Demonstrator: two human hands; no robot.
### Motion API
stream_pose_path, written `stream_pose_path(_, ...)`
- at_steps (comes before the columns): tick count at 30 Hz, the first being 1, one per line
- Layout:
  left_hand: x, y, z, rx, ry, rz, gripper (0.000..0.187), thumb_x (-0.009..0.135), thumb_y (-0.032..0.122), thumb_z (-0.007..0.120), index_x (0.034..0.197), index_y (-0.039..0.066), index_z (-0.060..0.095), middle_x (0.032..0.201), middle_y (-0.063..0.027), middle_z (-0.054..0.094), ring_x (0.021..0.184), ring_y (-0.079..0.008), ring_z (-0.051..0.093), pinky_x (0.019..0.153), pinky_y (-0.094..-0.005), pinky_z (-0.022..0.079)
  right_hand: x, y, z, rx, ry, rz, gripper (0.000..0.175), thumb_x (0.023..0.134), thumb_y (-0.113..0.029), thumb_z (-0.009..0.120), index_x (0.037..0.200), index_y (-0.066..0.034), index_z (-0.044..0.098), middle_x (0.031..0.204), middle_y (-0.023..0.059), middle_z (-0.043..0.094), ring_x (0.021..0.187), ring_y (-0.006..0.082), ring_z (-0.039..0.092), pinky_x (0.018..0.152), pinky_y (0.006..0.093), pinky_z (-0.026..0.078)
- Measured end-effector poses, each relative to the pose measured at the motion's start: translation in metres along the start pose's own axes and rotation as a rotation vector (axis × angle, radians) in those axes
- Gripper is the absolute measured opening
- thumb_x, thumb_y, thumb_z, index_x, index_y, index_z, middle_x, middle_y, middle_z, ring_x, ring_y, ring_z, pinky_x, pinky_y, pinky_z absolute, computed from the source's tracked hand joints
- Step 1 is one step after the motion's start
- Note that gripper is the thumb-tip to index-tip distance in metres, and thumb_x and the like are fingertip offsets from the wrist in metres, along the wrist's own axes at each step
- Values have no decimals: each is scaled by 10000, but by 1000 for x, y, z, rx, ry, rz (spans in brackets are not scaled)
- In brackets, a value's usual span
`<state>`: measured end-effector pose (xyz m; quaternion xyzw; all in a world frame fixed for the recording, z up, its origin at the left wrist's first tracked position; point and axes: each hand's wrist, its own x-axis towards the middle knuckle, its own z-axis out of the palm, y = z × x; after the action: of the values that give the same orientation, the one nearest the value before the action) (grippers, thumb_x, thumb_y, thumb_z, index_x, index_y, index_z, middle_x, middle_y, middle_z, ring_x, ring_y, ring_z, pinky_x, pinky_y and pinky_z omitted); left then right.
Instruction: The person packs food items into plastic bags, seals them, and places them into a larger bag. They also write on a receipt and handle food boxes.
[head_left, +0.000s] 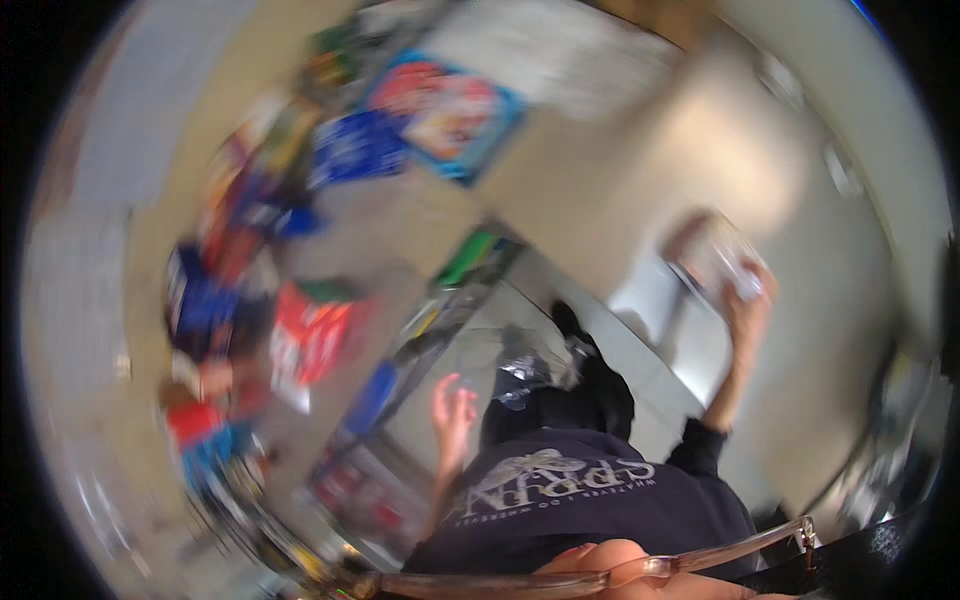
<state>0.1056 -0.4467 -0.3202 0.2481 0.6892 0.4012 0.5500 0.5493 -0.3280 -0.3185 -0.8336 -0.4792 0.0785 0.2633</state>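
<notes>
At the right of the head view, my right hand (748, 289) grips a small brown and pale pack (701, 251), which looks partly clear or shiny. It is held above the light countertop (600, 195); blur hides what is inside. My left hand (453, 411) is raised in front of my body, left of my black trousers. Its fingers are loosely bent and apart, and I see nothing in them. A red and white packet (315, 330) lies on the counter, some way to the left of that hand.
Farther back on the counter lie a large light-blue and red packet (457, 112) and a dark-blue packet (360, 146). Boxes and packets crowd the left, including a blue box (199, 296). Colourful goods (427, 322) line the counter's near edge.
</notes>
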Motion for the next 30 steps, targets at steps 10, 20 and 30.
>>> stream_pose_path(10, 46, 34, -103, -424, 226, 32, 255, 918, 202, 583, 1101, 25, 596, 926, -81, 652, 764, -133, 653, 670, -249, 533, -115, -456, 115, 692, -1231, -1489, 597, 721, -250, 734, 1258, -81, 535, 1280, 166, 529, 1161, 354, 508, 986, 396, 404)
stream_pose_path(20, 172, 35, -168, -298, 340, 113, 251, 883, 106, 608, 1114, 38, 536, 901, -73, 640, 718, -126, 634, 648, -245, 541, -178, -675, 298, -598, -1868, -1421, 812, 468, -460, 866, 1081, 4, 604, 1050, 158, 648, 1013, 245, 603, 879, 323, 462)
stream_pose_path(30, -16, 103, -184, -270, 730, 36, 298, 862, 7, 491, 1150, 81, 486, 982, -110, 668, 695, -246, 659, 583, -349, 502, -144, -580, 148, -44, -2136, -1222, 854, 488, -203, 892, 1224, -34, 491, 1120, 85, 598, 1033, 176, 554, 918, 324, 437)
